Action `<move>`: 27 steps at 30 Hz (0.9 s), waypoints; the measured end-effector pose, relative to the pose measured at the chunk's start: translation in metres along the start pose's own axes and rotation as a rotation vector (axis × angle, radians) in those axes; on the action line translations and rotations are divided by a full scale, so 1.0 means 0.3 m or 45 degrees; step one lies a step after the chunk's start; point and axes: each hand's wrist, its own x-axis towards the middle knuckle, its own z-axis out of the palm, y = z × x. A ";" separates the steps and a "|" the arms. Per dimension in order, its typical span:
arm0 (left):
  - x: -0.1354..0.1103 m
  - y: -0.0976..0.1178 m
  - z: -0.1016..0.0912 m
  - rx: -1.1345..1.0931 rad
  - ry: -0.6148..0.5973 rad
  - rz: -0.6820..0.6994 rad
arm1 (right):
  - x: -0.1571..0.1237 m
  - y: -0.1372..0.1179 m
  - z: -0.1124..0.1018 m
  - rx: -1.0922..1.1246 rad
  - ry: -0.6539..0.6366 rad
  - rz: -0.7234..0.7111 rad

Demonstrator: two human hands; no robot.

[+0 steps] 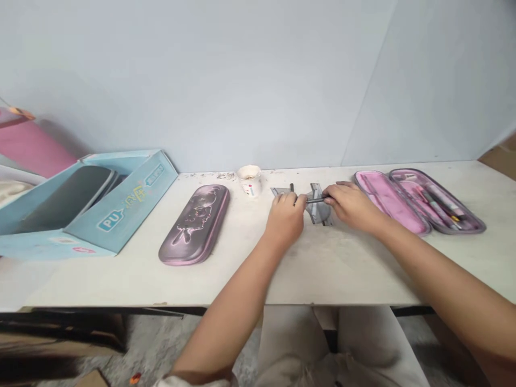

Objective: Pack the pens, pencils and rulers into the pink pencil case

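Note:
A slim dark pen-like stick (pixel 315 200) is held level between both hands, just above the table. My left hand (pixel 287 215) is closed around its left end. At the other end, the fingers of my right hand (pixel 350 204) pinch it. Under and around the hands lie grey, see-through flat pieces (pixel 321 214) like drawing set squares, partly covered by the fingers. Just beyond my left hand, another short dark tip (pixel 292 187) shows. To the right of my right hand, an open pencil case (pixel 409 215) with pink lining holds several pens (pixel 442 203).
A closed dark pencil case (pixel 195 223) with a rabbit design lies to the left. Behind it stands a paper cup (pixel 250 181), with crumbs scattered nearby along the wall. A light-blue box (pixel 137 207) at far left contains a dark green case (pixel 74 196).

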 end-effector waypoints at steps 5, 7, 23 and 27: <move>0.033 0.072 -0.010 0.060 -0.198 -0.007 | -0.068 0.039 -0.045 -0.103 0.150 -0.017; 0.064 0.093 -0.030 0.051 -0.218 -0.073 | -0.071 0.063 -0.063 -0.141 0.230 -0.005; 0.136 0.109 0.036 -0.573 -0.243 -0.450 | -0.140 0.194 -0.043 -0.003 0.649 0.235; 0.134 0.111 0.045 -0.861 -0.317 -0.399 | -0.129 0.154 -0.032 0.107 0.555 0.227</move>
